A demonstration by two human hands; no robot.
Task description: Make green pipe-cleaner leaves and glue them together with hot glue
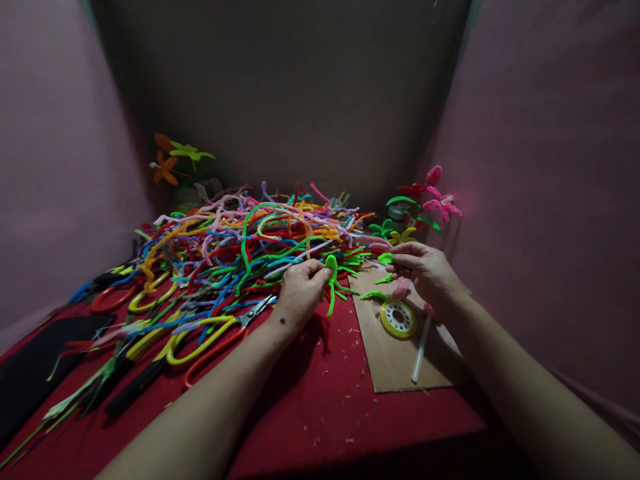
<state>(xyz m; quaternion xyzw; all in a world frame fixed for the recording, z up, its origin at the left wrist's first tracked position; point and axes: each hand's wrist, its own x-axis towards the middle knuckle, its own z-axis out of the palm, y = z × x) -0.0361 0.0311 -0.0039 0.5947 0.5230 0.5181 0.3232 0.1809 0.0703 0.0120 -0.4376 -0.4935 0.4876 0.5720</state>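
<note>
My left hand pinches a bright green pipe-cleaner piece between thumb and fingertips; it has a padded oval top and thin strands below. Over the cardboard, my right hand has its thumb and fingers closed at a second, smaller green pipe-cleaner piece. Loose green pipe-cleaner bits lie below that hand. Behind both hands spreads a big tangle of multicoloured pipe cleaners. Scissors with yellow and red handles lie left of my left hand.
A cardboard sheet on the red tabletop carries a yellow-rimmed tape roll and a white translucent stick. Pipe-cleaner flowers stand at the back: orange left, pink right. More scissors lie left. Pink walls flank the table.
</note>
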